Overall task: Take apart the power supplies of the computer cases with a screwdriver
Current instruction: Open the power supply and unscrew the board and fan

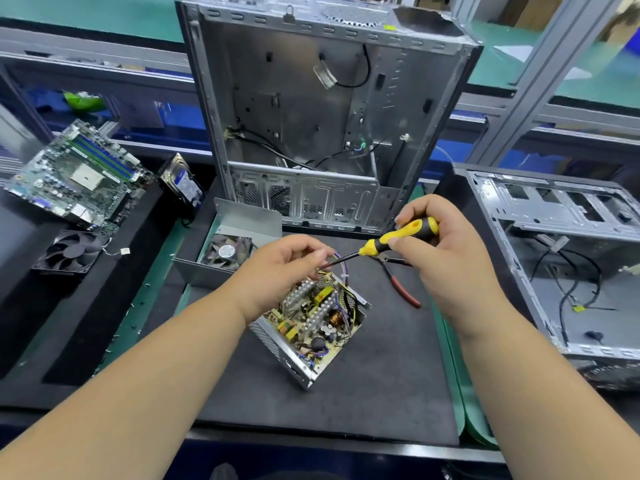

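Screwdriver [398, 237] tip seemingly at power supply [311, 327] edge.

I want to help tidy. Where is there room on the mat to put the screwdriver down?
Bare mat lies in front of the open power supply, toward the table's near edge. Another patch lies between the pliers and the right computer case. Left is crowded: cover with fan, loose fan, motherboard.

— Where's the camera?
— On the person's head, the only view, wide-angle, looking forward and down over both forearms at the worktop [398, 393].
— Close in?
— Near enough that the arms fill the bottom corners; an open computer case [322, 109] stands straight ahead.
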{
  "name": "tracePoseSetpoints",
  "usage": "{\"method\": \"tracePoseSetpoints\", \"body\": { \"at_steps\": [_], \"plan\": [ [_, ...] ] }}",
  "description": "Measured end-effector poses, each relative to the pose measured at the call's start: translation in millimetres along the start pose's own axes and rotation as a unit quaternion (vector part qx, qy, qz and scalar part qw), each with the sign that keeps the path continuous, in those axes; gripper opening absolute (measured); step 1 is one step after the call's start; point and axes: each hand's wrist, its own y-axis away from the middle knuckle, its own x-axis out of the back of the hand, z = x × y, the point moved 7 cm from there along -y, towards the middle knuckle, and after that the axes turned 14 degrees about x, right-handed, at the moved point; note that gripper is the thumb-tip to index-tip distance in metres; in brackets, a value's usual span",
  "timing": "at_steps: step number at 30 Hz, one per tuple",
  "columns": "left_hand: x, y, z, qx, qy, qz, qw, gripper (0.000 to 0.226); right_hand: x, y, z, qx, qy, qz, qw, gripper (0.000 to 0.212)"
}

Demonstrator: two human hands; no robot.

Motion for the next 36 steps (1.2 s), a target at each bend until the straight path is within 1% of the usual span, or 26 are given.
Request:
{"method": "tracePoseSetpoints", "body": {
  "at_steps": [2,6,10,12,14,16,17,18,20,21,22,25,28,32,36],
  "plan": [
    [11.6,0.9,1.8,-0.004,0.012,0.003,1.0,0.01,-10.3,-5.7,-0.8,0.001,0.0,0.001,1.0,0.015],
    [39.0,0.6,-1.7,-0.007,0.027,0.027,0.999,0.019,-32.7,-15.7,2.0,0.004,-0.022,-0.007,1.0,0.017],
    [74.5,0.5,-9.6,-0.007,0.025,0.064,0.998,0.019,-57.5,-25.0,7.2,-0.001,-0.059,-0.004,0.998,0.022],
    [97.8,2.8,-17.7,-0.003,0.026,0.088,0.996,0.016,-68.8,-30.1,6.3,0.0,-0.078,0.015,0.997,0.02],
    [128.6,8.9,-30.1,0.005,0.025,0.135,0.99,0.017,-78.6,-36.5,3.2,0.014,-0.096,0.038,0.995,0.013],
    [166.1,17.9,-48.9,0.033,-0.03,0.213,0.976,0.02,-90.4,-41.0,2.0,0.026,-0.075,0.035,0.996,0.004],
    [184.7,23.1,-60.0,0.06,-0.077,0.253,0.963,0.02,-96.7,-42.6,3.6,0.024,-0.055,0.027,0.998,0.004],
    [202.6,28.8,-71.9,0.092,-0.127,0.287,0.945,0.02,-103.3,-44.0,6.1,0.015,-0.036,0.017,0.999,0.01],
    [230.4,40.2,-95.0,0.149,-0.219,0.328,0.907,0.019,-119.4,-46.9,10.5,-0.012,-0.023,-0.011,1.0,0.013],
    [239.3,44.3,-105.8,0.168,-0.255,0.33,0.894,0.018,-128.7,-48.1,12.2,-0.025,-0.026,-0.023,0.999,0.012],
    [245.6,47.2,-116.7,0.181,-0.279,0.32,0.887,0.016,-138.2,-48.9,13.1,-0.035,-0.023,-0.035,0.999,0.01],
    [255.3,51.1,-148.2,0.207,-0.301,0.268,0.892,0.014,-162.8,-49.2,12.0,-0.04,0.023,-0.059,0.997,0.011],
    [266.9,54.1,-167.5,0.223,-0.3,0.245,0.895,0.012,-179.0,-49.1,8.9,-0.034,0.089,-0.074,0.993,0.012],
    [285.1,56.9,-174.4,0.214,-0.306,0.247,0.894,0.013,-188.4,-47.8,7.1,-0.037,0.166,-0.101,0.98,0.014],
    [292.9,56.7,-161.3,0.163,-0.271,0.281,0.906,0.016,-186.5,-37.4,18.3,-0.057,0.228,-0.151,0.96,0.013]
  ]
}}
